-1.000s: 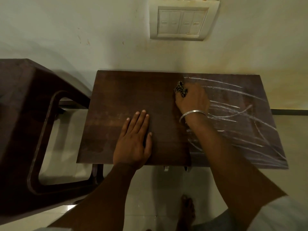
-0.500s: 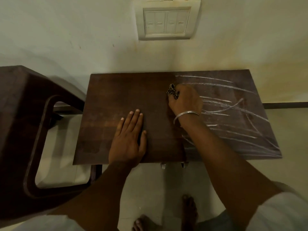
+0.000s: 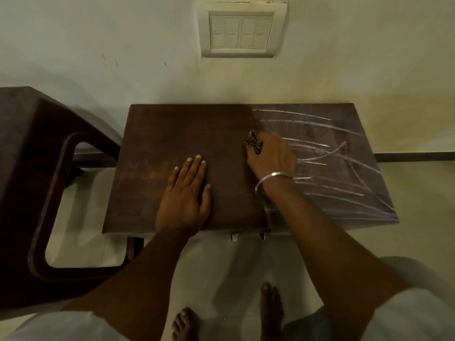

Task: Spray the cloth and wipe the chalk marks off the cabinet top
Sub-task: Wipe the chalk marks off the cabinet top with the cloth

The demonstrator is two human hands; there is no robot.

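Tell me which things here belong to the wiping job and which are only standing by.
Job: cloth, chalk marks, cabinet top, right hand holding the cloth, left hand flat on the top.
Not job: chair, switch plate.

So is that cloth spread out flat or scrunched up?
Scrunched up: the cloth shows only as a small patterned wad poking out of the right hand, down on the cabinet top.
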